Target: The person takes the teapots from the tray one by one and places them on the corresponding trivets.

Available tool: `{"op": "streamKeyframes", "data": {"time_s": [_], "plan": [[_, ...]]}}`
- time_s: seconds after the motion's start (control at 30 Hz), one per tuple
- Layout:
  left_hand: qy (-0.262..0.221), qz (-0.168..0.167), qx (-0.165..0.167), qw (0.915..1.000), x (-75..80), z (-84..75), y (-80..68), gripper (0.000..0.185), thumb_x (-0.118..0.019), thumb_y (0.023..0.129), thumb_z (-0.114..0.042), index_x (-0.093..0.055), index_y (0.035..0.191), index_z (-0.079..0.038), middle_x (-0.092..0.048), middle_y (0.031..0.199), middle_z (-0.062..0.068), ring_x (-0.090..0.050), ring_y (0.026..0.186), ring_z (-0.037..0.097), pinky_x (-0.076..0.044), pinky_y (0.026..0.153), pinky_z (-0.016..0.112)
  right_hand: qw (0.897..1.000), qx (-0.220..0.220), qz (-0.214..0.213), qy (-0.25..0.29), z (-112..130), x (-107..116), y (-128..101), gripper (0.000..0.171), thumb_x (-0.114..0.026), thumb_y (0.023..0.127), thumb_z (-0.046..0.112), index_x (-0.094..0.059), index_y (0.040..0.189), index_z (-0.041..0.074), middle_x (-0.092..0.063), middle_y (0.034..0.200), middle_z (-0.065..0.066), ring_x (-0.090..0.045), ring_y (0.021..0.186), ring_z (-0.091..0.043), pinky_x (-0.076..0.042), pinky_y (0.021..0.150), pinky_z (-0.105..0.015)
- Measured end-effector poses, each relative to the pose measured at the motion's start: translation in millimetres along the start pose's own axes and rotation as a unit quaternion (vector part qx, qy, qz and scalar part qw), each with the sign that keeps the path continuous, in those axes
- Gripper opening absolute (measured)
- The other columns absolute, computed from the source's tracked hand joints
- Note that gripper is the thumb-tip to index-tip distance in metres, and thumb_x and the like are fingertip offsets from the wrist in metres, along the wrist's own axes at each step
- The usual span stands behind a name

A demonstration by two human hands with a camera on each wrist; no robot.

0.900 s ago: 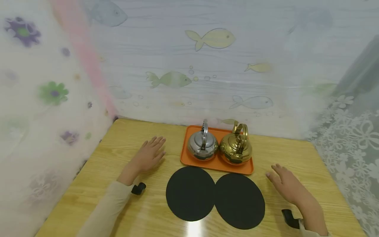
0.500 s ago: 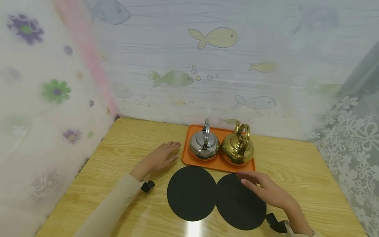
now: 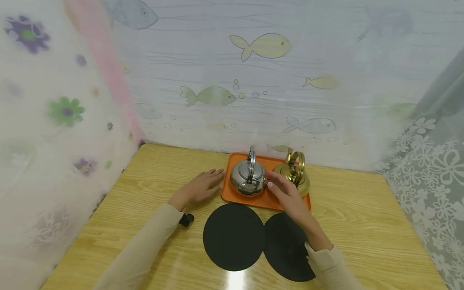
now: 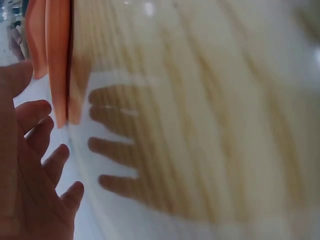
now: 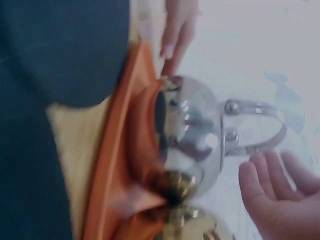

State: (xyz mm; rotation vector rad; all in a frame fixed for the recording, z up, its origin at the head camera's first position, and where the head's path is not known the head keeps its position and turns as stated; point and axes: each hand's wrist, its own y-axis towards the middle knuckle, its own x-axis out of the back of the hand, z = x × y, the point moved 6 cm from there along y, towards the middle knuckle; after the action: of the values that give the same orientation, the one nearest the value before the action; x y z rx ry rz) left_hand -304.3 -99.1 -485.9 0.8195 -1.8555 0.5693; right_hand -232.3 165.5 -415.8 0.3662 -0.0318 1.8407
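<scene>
Reaches from over a mat (image 3: 284, 245) to the silver kettle (image 3: 241, 181), beside the gold kettle (image 3: 303, 186) on the tray (image 3: 228, 193), with right hand (image 3: 290, 197) loosely extended and left hand (image 3: 201, 187) spread just beside the tray, apparently in position but gripping nothing.

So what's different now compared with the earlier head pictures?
The right hand has moved left and forward from the table's right side toward the silver kettle, partly covering the gold kettle in the head view. The left hand has moved right, beside the orange tray. Neither hand has gripped anything. Kettles, tray and both black discs stayed put.
</scene>
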Motion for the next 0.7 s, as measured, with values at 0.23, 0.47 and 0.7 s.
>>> {"op": "streamKeyframes", "data": {"time_s": [0.23,0.47,0.7], "plan": [[-0.05,-0.033,-0.031,0.9977,-2.9,-3.2,11.3,0.059,-0.044,0.11,-0.029,-0.03,0.159,0.0,-0.027,0.165,0.02,-0.021,0.152,0.047,-0.019,0.123,0.061,0.998,-0.027,-0.031,0.052,-2.2,-13.9,32.3,0.048,-0.051,0.108,0.021,-0.045,0.151,0.0,-0.053,0.148,-0.022,-0.046,0.141,-0.032,-0.044,0.11,-0.029],[-0.082,-0.032,-0.035,0.9955,-7.8,-2.1,16.3,0.061,-0.049,0.108,-0.025,-0.029,0.159,0.0,-0.024,0.166,0.019,-0.018,0.153,0.048,-0.015,0.121,0.067,0.991,-0.039,-0.044,0.118,-4.4,-26.5,45.0,0.046,-0.051,0.108,0.014,-0.045,0.15,-0.002,-0.05,0.148,-0.023,-0.053,0.13,-0.024,-0.05,0.103,-0.027],[-0.112,-0.044,-0.028,0.9923,-13.9,4.2,16.0,0.062,-0.053,0.106,-0.026,-0.032,0.159,-0.001,-0.026,0.167,0.017,-0.02,0.153,0.045,-0.011,0.123,0.065,0.985,-0.05,-0.071,0.146,-7.7,-29.9,48.0,0.043,-0.055,0.105,0.01,-0.05,0.146,-0.004,-0.057,0.135,-0.027,-0.061,0.108,-0.01,-0.053,0.09,-0.023]]}}
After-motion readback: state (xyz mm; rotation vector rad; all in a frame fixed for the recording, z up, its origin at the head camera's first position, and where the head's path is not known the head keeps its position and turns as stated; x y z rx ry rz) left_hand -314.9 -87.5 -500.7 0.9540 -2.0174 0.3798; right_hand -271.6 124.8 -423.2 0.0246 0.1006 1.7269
